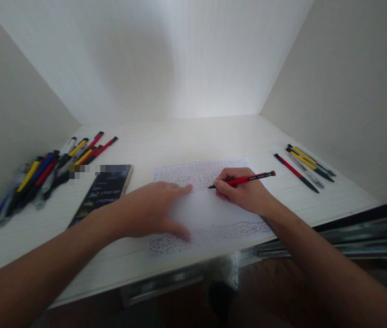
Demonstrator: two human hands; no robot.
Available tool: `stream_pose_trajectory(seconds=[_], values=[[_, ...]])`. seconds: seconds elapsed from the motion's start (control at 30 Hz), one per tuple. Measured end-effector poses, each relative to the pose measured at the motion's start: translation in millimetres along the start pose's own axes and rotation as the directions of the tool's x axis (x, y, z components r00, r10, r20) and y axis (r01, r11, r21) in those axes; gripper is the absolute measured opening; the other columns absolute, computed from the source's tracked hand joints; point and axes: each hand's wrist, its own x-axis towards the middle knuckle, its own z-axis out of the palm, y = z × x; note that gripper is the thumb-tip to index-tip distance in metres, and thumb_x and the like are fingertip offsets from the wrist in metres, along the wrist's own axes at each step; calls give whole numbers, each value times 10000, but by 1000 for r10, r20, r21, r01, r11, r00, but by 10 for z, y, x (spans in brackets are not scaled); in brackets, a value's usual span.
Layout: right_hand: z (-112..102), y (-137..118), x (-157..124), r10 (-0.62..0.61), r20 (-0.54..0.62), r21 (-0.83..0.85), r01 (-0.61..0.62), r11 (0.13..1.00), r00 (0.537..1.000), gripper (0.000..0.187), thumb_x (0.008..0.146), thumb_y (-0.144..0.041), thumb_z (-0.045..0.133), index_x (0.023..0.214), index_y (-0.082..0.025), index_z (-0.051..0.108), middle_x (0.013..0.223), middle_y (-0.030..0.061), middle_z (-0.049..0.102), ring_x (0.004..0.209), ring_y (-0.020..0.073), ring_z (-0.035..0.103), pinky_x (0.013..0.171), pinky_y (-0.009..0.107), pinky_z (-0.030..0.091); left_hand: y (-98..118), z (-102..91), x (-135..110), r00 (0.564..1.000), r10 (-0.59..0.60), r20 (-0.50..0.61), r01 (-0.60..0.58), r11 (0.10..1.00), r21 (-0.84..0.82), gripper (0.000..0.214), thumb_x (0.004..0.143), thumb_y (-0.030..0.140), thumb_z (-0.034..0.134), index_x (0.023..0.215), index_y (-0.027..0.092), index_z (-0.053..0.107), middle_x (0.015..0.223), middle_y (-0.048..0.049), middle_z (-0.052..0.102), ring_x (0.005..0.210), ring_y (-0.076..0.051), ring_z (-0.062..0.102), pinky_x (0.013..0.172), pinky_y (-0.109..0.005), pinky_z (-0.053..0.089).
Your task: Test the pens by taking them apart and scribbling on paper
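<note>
Nearly crosswise, red pen, tip leftward over paper, pinched in right hand; left hand spread.

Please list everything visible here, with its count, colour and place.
Tabletop: 1, white, across the middle.
Panels: 3, whitish, back and sides.
Written sheet: 1, white, centre of tabletop.
Phone: 1, dark screen, left of sheet.
Left pens: uncountable overlap, mixed colours, far left.
Right pens: at least 4, red, yellow, clear, right side.
Held pen: 1, red-black, over sheet.
Metal parts: count unclear, grey, below tabletop.
Left hand: 1, bare, over sheet's left.
Right hand: 1, bare, gripping held pen.
Forearms: 2, bare, lower corners.
</note>
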Motion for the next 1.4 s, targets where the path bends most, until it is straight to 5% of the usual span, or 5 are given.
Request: stream_pose_trajectory(seconds=[1.4], values=[[-8, 2, 7, 30, -21, 15, -29, 999, 999, 193, 861, -199, 592, 686, -178, 670, 630, 4, 664, 573, 111, 559, 525, 265, 398, -26, 25, 17, 1000, 16, 0, -16, 1000, 26, 1118, 703, 842, 612, 1560, 170, 354, 1452, -153, 542, 1299, -352, 518, 1101, -436, 382]])
